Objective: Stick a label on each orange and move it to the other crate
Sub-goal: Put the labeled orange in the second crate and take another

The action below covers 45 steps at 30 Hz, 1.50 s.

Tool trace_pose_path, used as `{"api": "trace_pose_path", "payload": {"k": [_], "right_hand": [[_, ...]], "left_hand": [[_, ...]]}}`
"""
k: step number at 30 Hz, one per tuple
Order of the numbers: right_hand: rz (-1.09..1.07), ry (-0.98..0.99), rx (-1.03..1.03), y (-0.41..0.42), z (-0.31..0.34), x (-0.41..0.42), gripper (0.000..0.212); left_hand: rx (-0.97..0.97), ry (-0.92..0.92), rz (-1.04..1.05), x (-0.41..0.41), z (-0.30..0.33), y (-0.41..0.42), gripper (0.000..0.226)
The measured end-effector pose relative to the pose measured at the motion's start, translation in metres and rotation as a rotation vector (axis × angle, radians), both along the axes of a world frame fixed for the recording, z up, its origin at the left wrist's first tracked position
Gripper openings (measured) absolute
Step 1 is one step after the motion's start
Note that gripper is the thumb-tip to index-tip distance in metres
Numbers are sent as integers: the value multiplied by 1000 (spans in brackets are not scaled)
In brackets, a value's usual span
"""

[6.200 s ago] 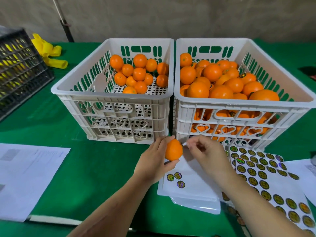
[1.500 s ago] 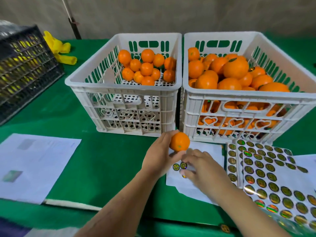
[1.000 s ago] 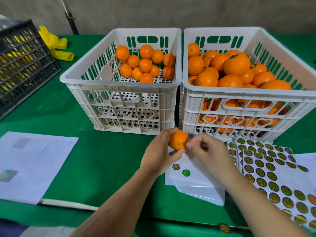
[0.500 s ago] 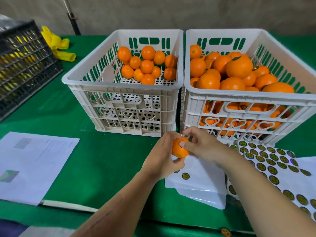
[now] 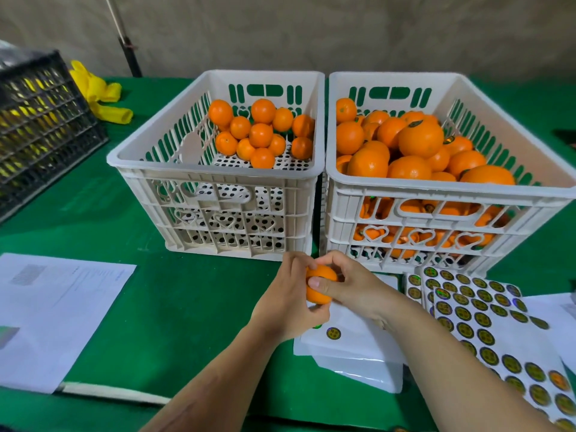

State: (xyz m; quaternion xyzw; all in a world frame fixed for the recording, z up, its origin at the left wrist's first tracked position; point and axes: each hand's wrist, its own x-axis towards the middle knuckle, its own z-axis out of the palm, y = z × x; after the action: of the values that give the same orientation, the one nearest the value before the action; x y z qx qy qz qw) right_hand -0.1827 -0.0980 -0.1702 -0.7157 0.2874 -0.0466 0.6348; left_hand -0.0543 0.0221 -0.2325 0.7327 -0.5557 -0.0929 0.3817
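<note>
Both hands (image 5: pixel 314 291) grip orange (image 5: pixel 318 295) before crates (image 5: pixel 218 179).

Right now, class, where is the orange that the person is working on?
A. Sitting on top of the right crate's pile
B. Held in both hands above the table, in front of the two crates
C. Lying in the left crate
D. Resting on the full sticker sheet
B: the orange is gripped by the left hand and the right hand in front of the left crate and right crate.
</note>
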Motion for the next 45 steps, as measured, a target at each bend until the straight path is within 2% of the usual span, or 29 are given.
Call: {"api": "trace_pose_path", "payload": {"k": [7, 12, 15, 20, 22, 24, 26, 29, 32, 34, 37, 39, 41, 42, 43, 45], "right_hand": [[8, 2, -130, 7, -2, 2, 31], [7, 1, -196, 8, 4, -2, 33], [-94, -31, -376, 16, 19, -6, 37], [-113, -343, -648, 31, 89, -10, 43], [-148, -506, -711, 23, 125, -12, 46], [-230, -566, -748, -1, 156, -15, 47], [-330, -473, -836, -37, 178, -16, 48], [-444, -156, -951, -99, 180, -15, 49], [-439, 95, -856, -141, 173, -10, 58], [-388, 204, -874, -151, 173, 2, 62], [-395, 214, -938, -147, 171, 20, 60], [-427, 62, -991, -143, 171, 30, 52], [-446, -86, -946, -145, 174, 38, 51], [-428, -98, -921, -148, 177, 43, 52], [-387, -46, -923, -151, 178, 46, 53], [-278, 212, -1078, -159, 177, 55, 52]], "left_hand": [[50, 18, 62, 0, -3, -2, 67], [70, 32, 78, 1, -4, -3, 79], [85, 48, 97, 4, -5, -6, 85], [109, -45, 75, 7, -7, -11, 85], [94, -40, 79, 8, -10, -9, 76], [81, -40, 79, 7, -11, -7, 68], [68, -38, 76, 7, -11, -7, 65], [70, -37, 75, 7, -10, -7, 62], [86, -29, 76, 7, -10, -8, 60], [90, -28, 81, 7, -10, -8, 59], [97, -29, 83, 7, -10, -7, 58], [95, -25, 79, 6, -10, -7, 56], [95, -22, 74, 6, -10, -8, 54], [98, -20, 74, 6, -9, -9, 53], [102, -18, 73, 6, -9, -9, 54], [110, -15, 70, 7, -10, -8, 54]]}}
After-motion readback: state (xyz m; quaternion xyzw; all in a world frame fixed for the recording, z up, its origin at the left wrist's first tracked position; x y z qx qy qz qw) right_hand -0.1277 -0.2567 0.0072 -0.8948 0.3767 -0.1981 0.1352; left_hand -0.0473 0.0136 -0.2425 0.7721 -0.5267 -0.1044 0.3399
